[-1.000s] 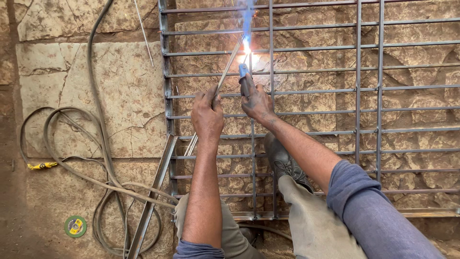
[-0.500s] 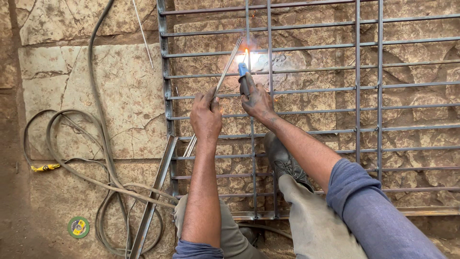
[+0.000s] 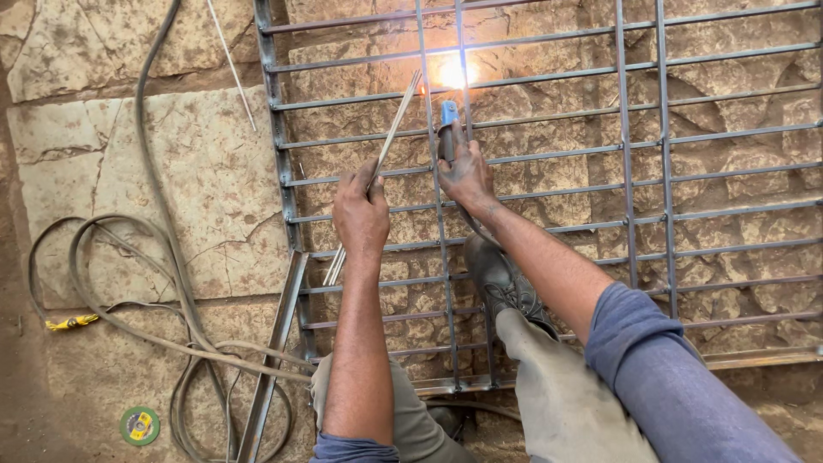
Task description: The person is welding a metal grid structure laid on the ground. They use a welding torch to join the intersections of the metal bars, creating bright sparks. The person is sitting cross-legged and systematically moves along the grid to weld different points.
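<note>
I saw just one labelled thing: a round grinding disc (image 3: 139, 425) lying flat on the stone floor, down and left of the metal grille (image 3: 549, 171), just beside the coiled hose. Its paper label was green with a yellow patch near the middle.

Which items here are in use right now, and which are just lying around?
In use: metal grille; electrode holder in right hand; welding rods in left hand.
Lying about: coiled cable; green disc; loose angle bar.

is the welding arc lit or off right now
Lit: a bright white-orange glow burns on the grey metal bar grille, beyond the blue-tipped electrode holder gripped by the right hand.
</note>
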